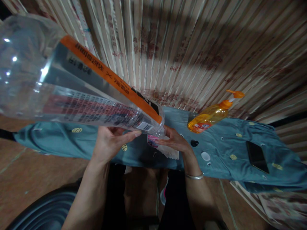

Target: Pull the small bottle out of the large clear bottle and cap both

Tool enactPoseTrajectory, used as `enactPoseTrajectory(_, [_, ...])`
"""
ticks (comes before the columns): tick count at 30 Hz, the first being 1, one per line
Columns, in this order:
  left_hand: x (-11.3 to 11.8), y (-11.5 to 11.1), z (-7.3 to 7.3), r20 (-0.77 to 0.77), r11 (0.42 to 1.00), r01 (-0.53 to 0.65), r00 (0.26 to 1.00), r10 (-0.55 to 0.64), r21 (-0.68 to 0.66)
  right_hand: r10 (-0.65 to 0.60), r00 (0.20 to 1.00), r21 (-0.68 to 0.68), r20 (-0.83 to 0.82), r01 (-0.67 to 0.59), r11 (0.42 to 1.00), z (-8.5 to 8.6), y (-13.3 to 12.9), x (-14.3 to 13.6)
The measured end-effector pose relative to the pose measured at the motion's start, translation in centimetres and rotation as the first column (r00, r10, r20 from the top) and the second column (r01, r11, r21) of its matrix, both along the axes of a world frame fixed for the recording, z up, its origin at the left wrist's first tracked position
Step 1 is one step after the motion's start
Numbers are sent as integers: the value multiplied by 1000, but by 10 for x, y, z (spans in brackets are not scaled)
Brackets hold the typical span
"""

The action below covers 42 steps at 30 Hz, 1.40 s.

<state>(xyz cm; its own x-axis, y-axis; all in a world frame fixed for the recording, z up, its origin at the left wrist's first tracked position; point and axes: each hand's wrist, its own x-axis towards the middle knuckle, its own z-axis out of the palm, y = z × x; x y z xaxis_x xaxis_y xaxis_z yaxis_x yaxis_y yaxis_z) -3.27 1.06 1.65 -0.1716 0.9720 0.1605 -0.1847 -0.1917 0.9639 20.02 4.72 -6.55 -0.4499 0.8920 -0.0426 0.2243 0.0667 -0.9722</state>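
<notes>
A large clear plastic bottle (pixel 91 92) with an orange-striped label slants across the upper left, its far end low near the middle of the cloth. My left hand (pixel 107 140) grips it from below, thumb stretched along its underside and the other fingers mostly hidden behind it. At that far end my right hand (pixel 174 139) has its fingers curled in, close to clear plastic and a small pink-labelled container (pixel 153 140). Whether these fingers hold the large bottle or the small container, I cannot make out. A whitish crumpled sheet (pixel 170 152) lies under my right hand.
On the teal patterned cloth (pixel 220 159) stands an orange pump bottle (pixel 208 117). Nearby lie a small black cap (pixel 194 143), a white disc (pixel 205 156) and a black phone (pixel 257 156). A pleated curtain (pixel 168 54) hangs behind. A dark ribbed round object (pixel 48 210) is at lower left.
</notes>
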Motion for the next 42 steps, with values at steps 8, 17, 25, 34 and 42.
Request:
enactPoseTrajectory(8, [1,-1,3,-6,1000,-9,1000,9,-5,13,1000,15,22,-13,1000,1,1,1])
enactPoseTrajectory(17, [0,2,-2,16,995,51,998,-53,89,6,1000,19,26,-7,1000,0,0,1])
enactPoseTrajectory(25, [0,1,-1,26,995,15,1000,-18,97,9,1000,16,20,-10,1000,3,0,-1])
enactPoseTrajectory(34, [2,2,0,11,994,26,1000,-27,103,5,1000,35,28,-6,999,2,-1,0])
enactPoseTrajectory(42, [0,1,0,2,993,40,999,-40,112,7,999,17,33,-7,1000,1,0,0])
